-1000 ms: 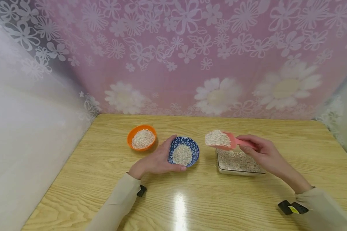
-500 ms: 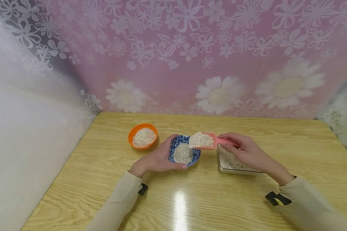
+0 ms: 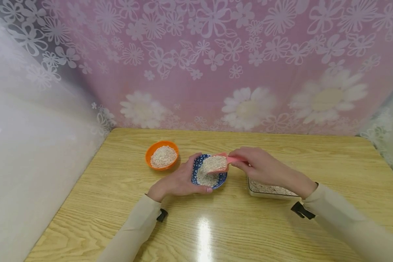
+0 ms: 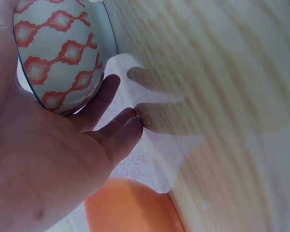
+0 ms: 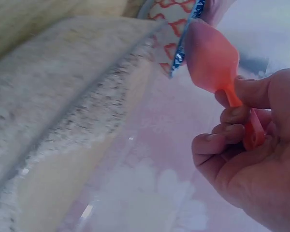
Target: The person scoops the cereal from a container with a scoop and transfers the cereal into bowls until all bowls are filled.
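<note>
My left hand [image 3: 181,182] grips a small bowl [image 3: 223,179], thumb along its near rim and forefinger at the far side. Inside, the bowl is blue-patterned and holds pale oat-like flakes; its outer side [image 4: 60,60] is white with red shapes. With my right hand [image 3: 262,167] I hold a pink scoop [image 5: 212,60] by its handle, fingers curled round it. The scoop is over the bowl's right part, tilted, and flakes [image 3: 207,178] slide off its lip into the bowl.
An orange bowl [image 3: 149,160] of similar flakes stands left of my left hand. A shallow dark-rimmed tray [image 3: 272,195] of flakes lies under my right forearm, partly hidden. A flowered curtain [image 3: 196,102] hangs behind the wooden table [image 3: 118,203].
My right hand has carried the loaded scoop leftward from above the tray to over the patterned bowl and tipped it; flakes now fall. My left hand stays on the bowl.
</note>
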{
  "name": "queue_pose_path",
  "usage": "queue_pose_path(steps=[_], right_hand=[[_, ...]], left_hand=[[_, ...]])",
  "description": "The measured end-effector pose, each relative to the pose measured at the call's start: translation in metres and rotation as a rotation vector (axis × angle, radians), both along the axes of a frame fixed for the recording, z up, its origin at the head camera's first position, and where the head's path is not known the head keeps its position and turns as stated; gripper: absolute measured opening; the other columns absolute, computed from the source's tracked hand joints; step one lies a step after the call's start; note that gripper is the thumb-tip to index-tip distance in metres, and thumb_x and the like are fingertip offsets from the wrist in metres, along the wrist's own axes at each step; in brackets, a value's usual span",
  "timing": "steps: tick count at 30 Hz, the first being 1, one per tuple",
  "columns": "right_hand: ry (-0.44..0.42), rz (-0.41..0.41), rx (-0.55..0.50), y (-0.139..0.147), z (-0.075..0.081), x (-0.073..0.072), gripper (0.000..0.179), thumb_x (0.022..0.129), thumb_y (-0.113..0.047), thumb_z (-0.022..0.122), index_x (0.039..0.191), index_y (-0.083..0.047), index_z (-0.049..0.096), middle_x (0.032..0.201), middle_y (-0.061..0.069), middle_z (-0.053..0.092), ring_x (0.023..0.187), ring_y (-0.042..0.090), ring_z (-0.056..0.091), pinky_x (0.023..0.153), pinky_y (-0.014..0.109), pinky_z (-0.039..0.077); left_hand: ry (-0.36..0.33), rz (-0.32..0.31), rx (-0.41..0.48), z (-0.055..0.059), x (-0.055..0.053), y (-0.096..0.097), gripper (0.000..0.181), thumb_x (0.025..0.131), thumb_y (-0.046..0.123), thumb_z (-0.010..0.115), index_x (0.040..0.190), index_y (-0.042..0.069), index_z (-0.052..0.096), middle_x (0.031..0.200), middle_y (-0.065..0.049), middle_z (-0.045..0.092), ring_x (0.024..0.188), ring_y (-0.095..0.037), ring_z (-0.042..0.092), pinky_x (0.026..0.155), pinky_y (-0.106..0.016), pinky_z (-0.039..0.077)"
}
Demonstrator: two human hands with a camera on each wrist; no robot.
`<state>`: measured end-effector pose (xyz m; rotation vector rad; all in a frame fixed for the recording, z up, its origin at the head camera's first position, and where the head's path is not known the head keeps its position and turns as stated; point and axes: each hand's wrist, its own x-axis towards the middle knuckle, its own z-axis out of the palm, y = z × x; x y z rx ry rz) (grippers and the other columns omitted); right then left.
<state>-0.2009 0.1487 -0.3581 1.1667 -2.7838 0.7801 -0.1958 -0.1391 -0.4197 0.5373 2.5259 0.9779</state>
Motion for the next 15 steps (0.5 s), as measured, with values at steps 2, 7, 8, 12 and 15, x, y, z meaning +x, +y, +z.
queue_pose_path(steps=[2,7,8,12,15], right_hand=[[0.018,0.014,0.039,-0.004,0.006,-0.001,0.019,0.102,-0.014,0.062,0.119,-0.010,0.071,0.096,-0.002,0.070,0.075,0.008,0.051,0.070,0.030,0.044],[0.057,0.042,0.111,-0.007,0.019,-0.001,0.015,0.102,-0.013,0.062,0.112,-0.011,0.073,0.093,-0.002,0.070,0.076,0.007,0.053,0.069,0.031,0.046],[0.059,0.046,0.120,-0.006,0.021,-0.001,0.014,0.102,-0.012,0.062,0.111,-0.011,0.073,0.092,-0.003,0.069,0.075,0.006,0.052,0.068,0.030,0.045],[0.063,0.056,0.155,-0.004,0.028,0.001,0.014,0.101,-0.009,0.062,0.109,-0.010,0.073,0.092,-0.003,0.069,0.076,0.006,0.055,0.067,0.029,0.047],[0.068,0.054,0.189,-0.003,0.033,0.002,0.015,0.100,-0.009,0.063,0.111,-0.010,0.073,0.093,-0.002,0.070,0.078,0.007,0.057,0.068,0.030,0.049]], left_hand=[[-0.001,-0.001,0.004,0.000,0.001,0.000,0.122,0.077,0.062,0.082,0.164,0.021,0.006,0.163,-0.009,0.031,0.145,-0.026,0.040,0.121,-0.051,0.036],[-0.002,-0.004,0.004,0.001,0.001,0.000,0.122,0.078,0.062,0.081,0.164,0.022,0.005,0.162,-0.010,0.034,0.144,-0.027,0.041,0.120,-0.052,0.037],[-0.002,-0.002,0.002,0.000,0.001,0.000,0.122,0.078,0.062,0.081,0.164,0.022,0.005,0.162,-0.010,0.034,0.144,-0.027,0.041,0.120,-0.052,0.037],[-0.007,0.004,-0.010,-0.001,0.000,0.000,0.121,0.077,0.063,0.081,0.164,0.024,0.005,0.161,-0.008,0.036,0.144,-0.026,0.041,0.120,-0.051,0.037],[-0.007,0.005,-0.012,-0.002,-0.001,-0.001,0.120,0.078,0.064,0.080,0.164,0.025,0.006,0.161,-0.007,0.035,0.144,-0.026,0.041,0.120,-0.051,0.037]])
